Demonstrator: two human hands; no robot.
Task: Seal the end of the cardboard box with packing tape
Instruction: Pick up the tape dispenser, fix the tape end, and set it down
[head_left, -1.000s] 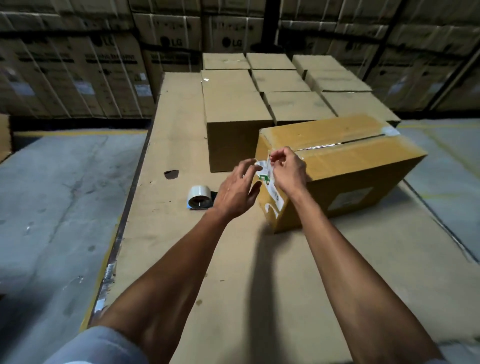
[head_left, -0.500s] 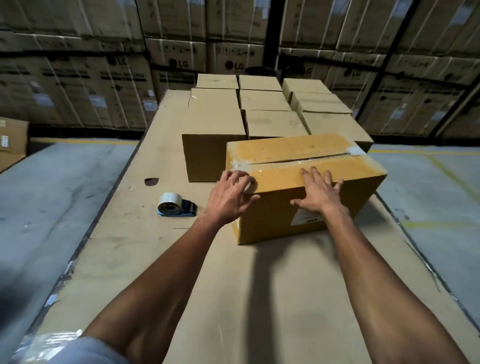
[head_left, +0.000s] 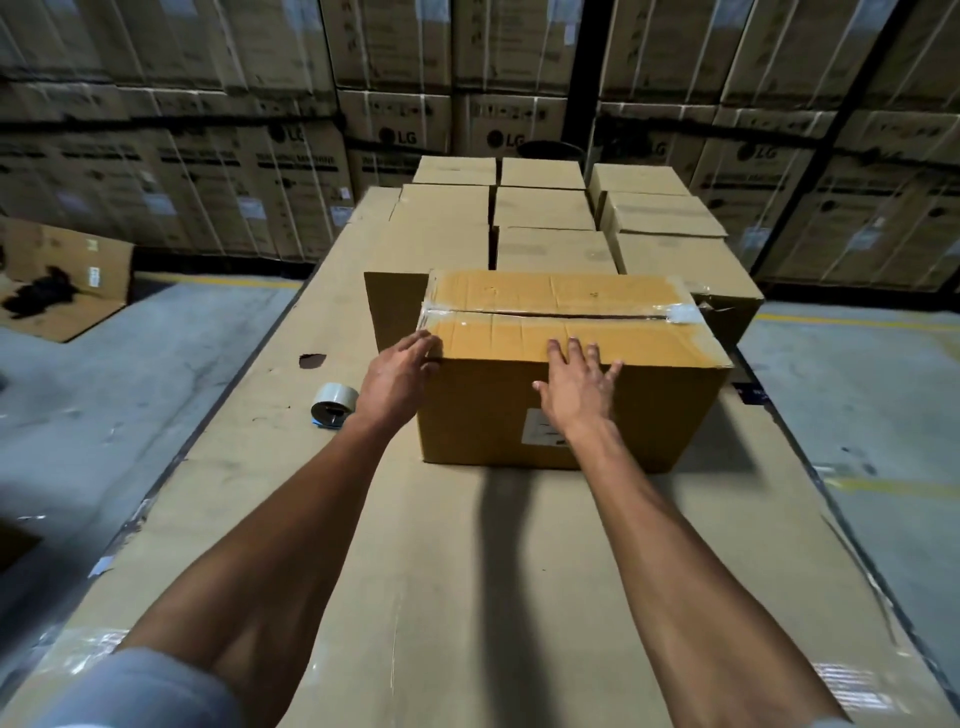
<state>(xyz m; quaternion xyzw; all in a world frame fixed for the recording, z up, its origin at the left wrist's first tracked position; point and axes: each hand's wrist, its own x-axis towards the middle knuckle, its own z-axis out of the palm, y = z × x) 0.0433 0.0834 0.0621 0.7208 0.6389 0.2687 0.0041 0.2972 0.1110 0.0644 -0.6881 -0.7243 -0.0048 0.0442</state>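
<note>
The brown cardboard box sits in the middle of the cardboard-covered table, its long side facing me. Clear tape runs along its top seam and over both upper ends. My left hand lies against the box's upper left end, fingers curled over the corner. My right hand rests flat on the front face, fingers spread and reaching the top edge. A roll of clear packing tape lies on the table just left of my left wrist, untouched.
Several closed cardboard boxes stand packed together right behind the box. The table has a small hole in its cover. Flattened cardboard lies on the floor at left. Stacked cartons form the back wall.
The box has turned from an angled pose to square with me. My right hand left the box's left end and came to the front face. My left hand stayed at the left end.
</note>
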